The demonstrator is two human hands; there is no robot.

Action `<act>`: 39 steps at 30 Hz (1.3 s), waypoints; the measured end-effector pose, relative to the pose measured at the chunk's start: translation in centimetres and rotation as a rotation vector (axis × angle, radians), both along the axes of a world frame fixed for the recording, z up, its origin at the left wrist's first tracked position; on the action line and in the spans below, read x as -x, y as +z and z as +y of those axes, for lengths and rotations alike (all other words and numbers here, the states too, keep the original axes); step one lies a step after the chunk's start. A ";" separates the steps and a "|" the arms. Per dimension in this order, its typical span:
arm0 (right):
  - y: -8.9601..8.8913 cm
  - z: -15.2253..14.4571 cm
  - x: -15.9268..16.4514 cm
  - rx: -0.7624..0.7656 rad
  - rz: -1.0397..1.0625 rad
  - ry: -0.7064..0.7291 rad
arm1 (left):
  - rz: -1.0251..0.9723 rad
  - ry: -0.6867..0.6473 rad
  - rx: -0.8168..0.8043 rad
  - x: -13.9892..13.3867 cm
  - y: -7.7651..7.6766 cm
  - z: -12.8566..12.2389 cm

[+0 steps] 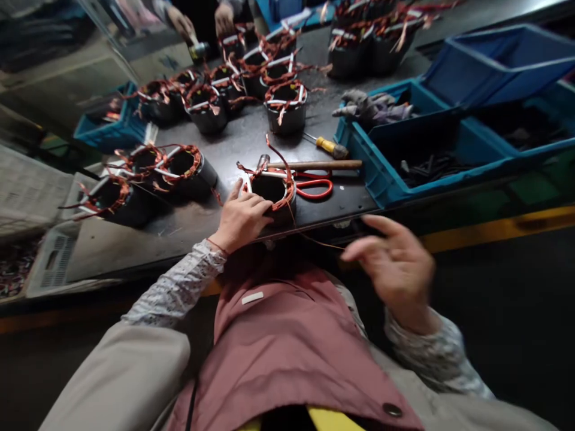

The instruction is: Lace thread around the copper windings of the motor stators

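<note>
At the front edge of the bench stands a motor stator (288,200), a dark cylinder with red-brown copper windings and white sleeving round its top. My left hand (245,218) grips its near left rim, fingers bent over the windings. From the stator's right side a thin cord (321,242) stretches to my right hand (395,263), held off the bench edge and slightly blurred. The cord's end seems pinched at those fingertips. Just behind the stator lie a hammer (318,164) with a wooden handle and red-handled scissors (317,187).
More stators (204,108) crowd the back and left of the bench. A yellow-handled screwdriver (330,145) lies near blue bins (386,173) on the right; gloves (372,108) rest on one. Across the bench, another person's hand (182,25) holds a mallet (199,49).
</note>
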State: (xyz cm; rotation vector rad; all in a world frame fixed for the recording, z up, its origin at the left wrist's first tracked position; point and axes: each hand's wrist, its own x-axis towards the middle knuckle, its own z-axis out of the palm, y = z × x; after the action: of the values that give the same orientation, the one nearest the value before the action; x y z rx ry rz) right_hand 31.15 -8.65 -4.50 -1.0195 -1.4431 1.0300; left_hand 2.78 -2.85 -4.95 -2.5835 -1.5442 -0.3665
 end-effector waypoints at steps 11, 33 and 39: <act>-4.0 1.1 6.5 -0.481 -0.523 -0.185 | -0.272 -0.009 0.124 0.2 2.7 -1.4; -2.2 3.7 10.2 0.041 -0.237 -0.055 | -0.158 -0.063 0.315 -0.6 4.0 3.4; -2.3 2.6 9.0 0.226 -0.114 -0.035 | -0.226 -0.042 0.351 -0.4 3.6 3.8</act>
State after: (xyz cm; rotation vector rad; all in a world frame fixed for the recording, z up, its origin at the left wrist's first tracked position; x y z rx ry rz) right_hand 22.18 -6.00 -6.78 -1.2794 -1.4169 1.1430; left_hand 3.18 0.90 -1.36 -2.9298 -1.7705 -0.4407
